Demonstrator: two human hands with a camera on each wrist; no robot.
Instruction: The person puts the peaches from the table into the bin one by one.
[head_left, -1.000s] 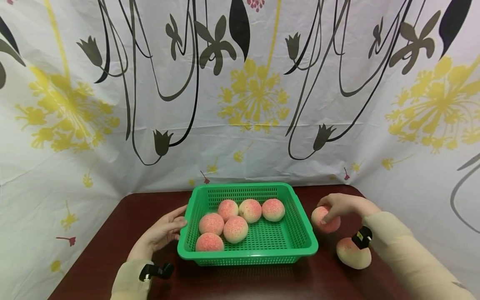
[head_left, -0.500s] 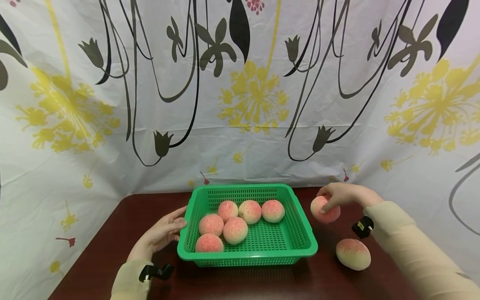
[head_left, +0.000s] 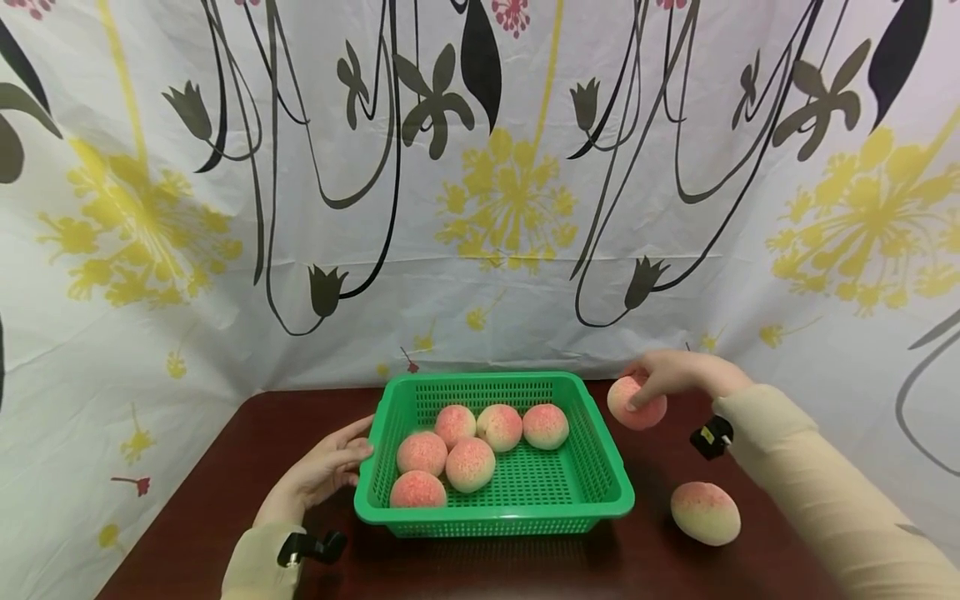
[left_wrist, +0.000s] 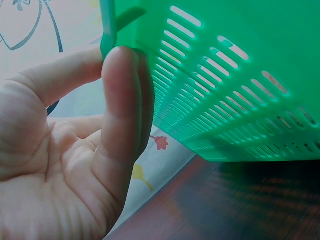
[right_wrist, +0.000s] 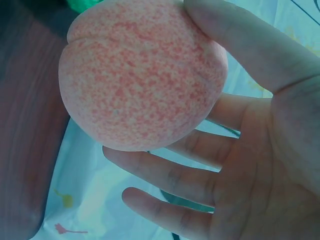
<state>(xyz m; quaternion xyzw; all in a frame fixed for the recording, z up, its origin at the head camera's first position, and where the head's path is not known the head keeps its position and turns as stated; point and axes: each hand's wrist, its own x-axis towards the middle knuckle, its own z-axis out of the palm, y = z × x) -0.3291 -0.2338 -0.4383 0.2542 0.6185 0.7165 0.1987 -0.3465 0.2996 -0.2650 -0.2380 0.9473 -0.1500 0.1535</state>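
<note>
A peach [head_left: 636,405] with pink speckles is held in my right hand [head_left: 671,375], raised over the table just right of a green plastic basket [head_left: 510,507]. In the right wrist view, thumb and fingers grip the peach [right_wrist: 142,80] from one side, with the lower fingers spread beneath. My left hand [head_left: 326,462] holds the basket's left rim; up close in the left wrist view, its fingertips are right at the green rim [left_wrist: 107,30]. Several peaches lie in the basket, mostly to the left and back, including one peach [head_left: 470,465] near the middle.
Another peach [head_left: 705,513] lies on the dark red-brown table [head_left: 525,571] right of the basket, below my right forearm. A white flowered cloth [head_left: 480,325] hangs behind the table and along both sides.
My right hand has lifted the peach off the table, up and then left toward the basket. The left hand and basket stay in place, while the view has tilted slightly.
</note>
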